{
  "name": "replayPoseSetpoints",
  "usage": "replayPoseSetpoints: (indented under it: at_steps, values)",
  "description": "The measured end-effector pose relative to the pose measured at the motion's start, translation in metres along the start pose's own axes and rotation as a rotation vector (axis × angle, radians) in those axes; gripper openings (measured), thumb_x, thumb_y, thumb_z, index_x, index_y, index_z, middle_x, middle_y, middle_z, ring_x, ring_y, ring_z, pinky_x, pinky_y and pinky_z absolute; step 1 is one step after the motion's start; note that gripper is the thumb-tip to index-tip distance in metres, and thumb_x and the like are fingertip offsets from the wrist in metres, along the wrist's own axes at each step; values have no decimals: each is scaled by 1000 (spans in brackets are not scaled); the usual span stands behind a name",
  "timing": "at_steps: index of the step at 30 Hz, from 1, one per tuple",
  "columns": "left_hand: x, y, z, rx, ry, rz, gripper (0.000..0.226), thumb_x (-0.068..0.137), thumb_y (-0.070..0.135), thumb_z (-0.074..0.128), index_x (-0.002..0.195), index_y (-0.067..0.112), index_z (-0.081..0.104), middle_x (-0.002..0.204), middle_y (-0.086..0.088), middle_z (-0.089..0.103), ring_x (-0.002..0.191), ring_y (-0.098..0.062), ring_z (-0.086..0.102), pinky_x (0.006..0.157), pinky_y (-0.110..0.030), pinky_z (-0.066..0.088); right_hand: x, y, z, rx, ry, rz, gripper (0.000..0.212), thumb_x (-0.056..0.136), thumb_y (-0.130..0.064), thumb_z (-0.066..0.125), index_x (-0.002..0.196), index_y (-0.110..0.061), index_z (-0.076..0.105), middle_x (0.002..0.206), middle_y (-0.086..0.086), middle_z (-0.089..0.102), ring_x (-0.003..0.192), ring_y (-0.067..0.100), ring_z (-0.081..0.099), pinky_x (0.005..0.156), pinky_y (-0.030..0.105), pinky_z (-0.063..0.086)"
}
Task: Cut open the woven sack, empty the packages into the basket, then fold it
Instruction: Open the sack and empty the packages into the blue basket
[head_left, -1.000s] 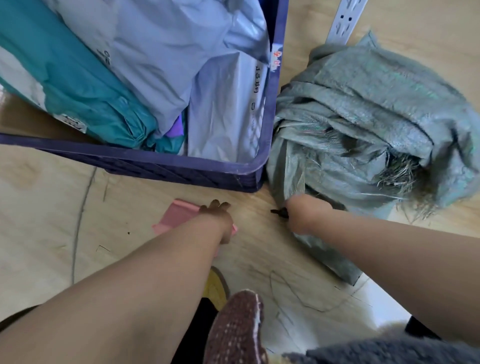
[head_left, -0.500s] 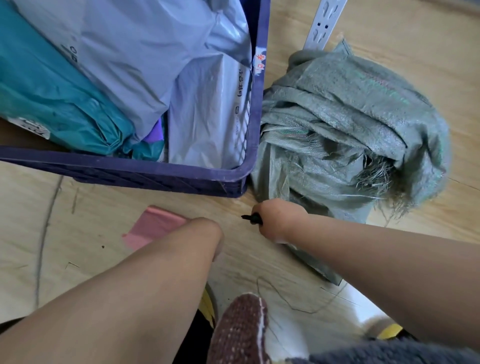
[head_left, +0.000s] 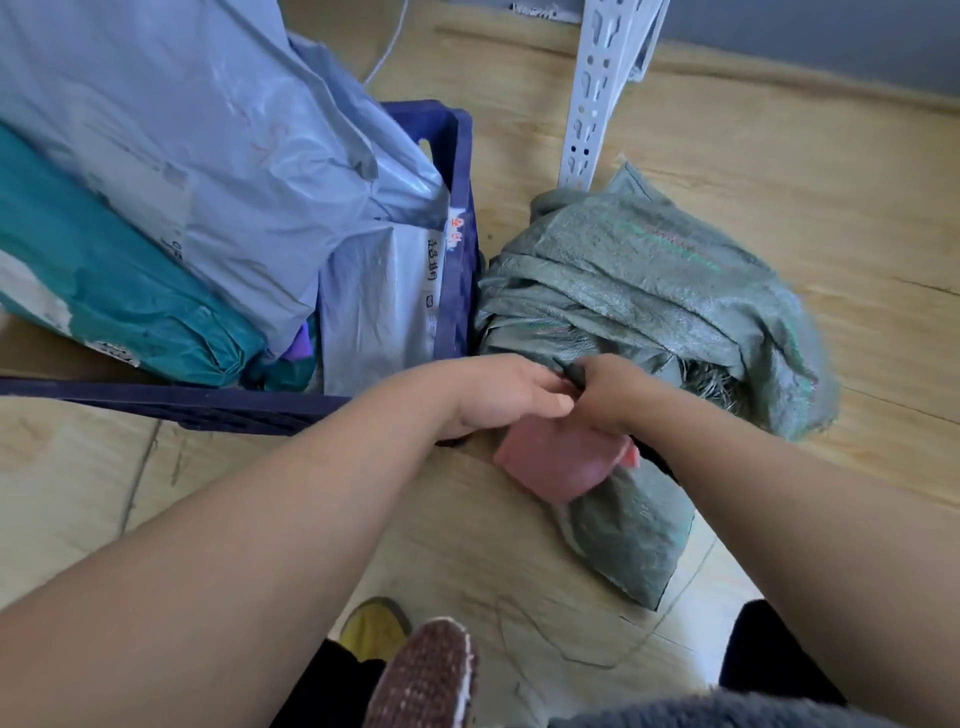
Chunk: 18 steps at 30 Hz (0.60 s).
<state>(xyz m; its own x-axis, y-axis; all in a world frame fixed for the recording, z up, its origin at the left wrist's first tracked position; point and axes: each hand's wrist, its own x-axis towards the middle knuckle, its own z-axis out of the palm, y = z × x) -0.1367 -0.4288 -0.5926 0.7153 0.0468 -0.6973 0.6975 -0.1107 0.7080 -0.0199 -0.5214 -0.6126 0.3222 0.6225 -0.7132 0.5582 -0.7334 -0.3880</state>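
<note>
A crumpled grey-green woven plastic sack (head_left: 649, 291) is seen lying on the pale wooden floor (head_left: 831, 182), just to the right of a dark blue plastic basket (head_left: 462, 156) and touching its right wall. A frayed, cut edge of loose fibres is visible on the sack's right side, and a flatter flap of the same fabric is spread toward the near side, between the two forearms.

Both hands are brought together at the near-left edge of the sack. A fold of the woven fabric is pinched by the curled fingers of the left hand (head_left: 511, 395), and the same fold is gripped from the right by the right hand (head_left: 610, 387), its fingers closed round the material (the fingertips themselves are hidden in the fold). Directly beneath the hands a pink, soft-looking flat piece (head_left: 550, 467) is seen resting on the sack's near flap; what it is cannot be told.

The basket is filled with packages: large pale grey plastic mailer bags (head_left: 208, 130) piled above its rim, a teal plastic-wrapped parcel (head_left: 119, 291) on the left, and a white labelled mailer (head_left: 379, 312) against the right wall.

On the far side of the sack a white perforated metal upright (head_left: 592, 93) stands on the floor. At the near edge a brown knitted slipper (head_left: 426, 675) and a yellow one (head_left: 374, 623) are visible.
</note>
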Motion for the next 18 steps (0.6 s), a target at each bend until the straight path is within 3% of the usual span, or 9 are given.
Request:
replayPoseSetpoints:
  at_steps: [2, 6, 8, 10, 12, 13, 15, 18]
  values:
    - [-6, 22, -5, -28, 108, 60, 36, 96, 14, 55, 132, 12, 56, 135, -4, 58, 128, -17, 50, 112, -34, 34, -3, 0, -18, 82, 138, -16, 28, 87, -28, 60, 66, -18, 44, 66, 1, 48, 73, 24, 51, 51, 26, 33]
    - [-11, 50, -13, 339, 602, 169, 62, 83, 26, 72, 137, 20, 43, 140, 4, 48, 130, -11, 44, 112, -33, 33, -14, 17, -66, 567, 244, -95, 20, 81, -23, 75, 76, -16, 57, 68, 1, 55, 60, 14, 51, 51, 25, 39]
    - [-18, 58, -20, 424, 623, 124, 71, 79, 31, 75, 140, 23, 40, 140, 3, 48, 128, -14, 46, 108, -34, 37, -21, 29, -85, 780, 223, -222, 21, 78, -20, 78, 82, -10, 60, 60, 1, 49, 51, 13, 44, 48, 22, 37]
    - [-29, 69, -28, 485, 579, 51, 50, 81, 32, 73, 126, 25, 51, 120, 3, 59, 112, -18, 55, 88, -31, 45, -27, 34, -94, 936, 196, -342, 26, 72, -22, 77, 87, -6, 63, 52, 0, 44, 44, 10, 38, 45, 18, 34]
    - [-46, 81, -37, 538, 611, 53, 23, 83, 28, 72, 102, 25, 59, 94, 6, 60, 93, -18, 58, 67, -26, 42, -29, 28, -93, 1050, 207, -410, 27, 69, -24, 74, 88, -8, 64, 46, -3, 44, 42, 9, 37, 46, 17, 34]
    - [-57, 86, -42, 543, 653, 61, 19, 83, 27, 72, 97, 25, 60, 89, 7, 60, 88, -18, 58, 63, -25, 40, -29, 22, -90, 1078, 238, -432, 26, 71, -23, 74, 91, -9, 65, 45, -5, 47, 41, 9, 37, 46, 17, 34]
    - [-81, 89, -56, 566, 770, 44, 20, 83, 25, 71, 101, 23, 63, 91, 4, 62, 88, -20, 57, 66, -28, 41, -28, 7, -82, 1076, 316, -466, 23, 80, -19, 73, 102, -16, 67, 56, -12, 60, 43, 6, 39, 47, 16, 36]
    - [-105, 75, -73, 614, 941, -96, 27, 86, 27, 66, 112, 23, 60, 104, 0, 61, 97, -25, 56, 74, -31, 40, -23, -13, -69, 1036, 380, -468, 28, 86, -14, 70, 113, -23, 66, 102, -10, 71, 48, -1, 46, 53, 18, 38]
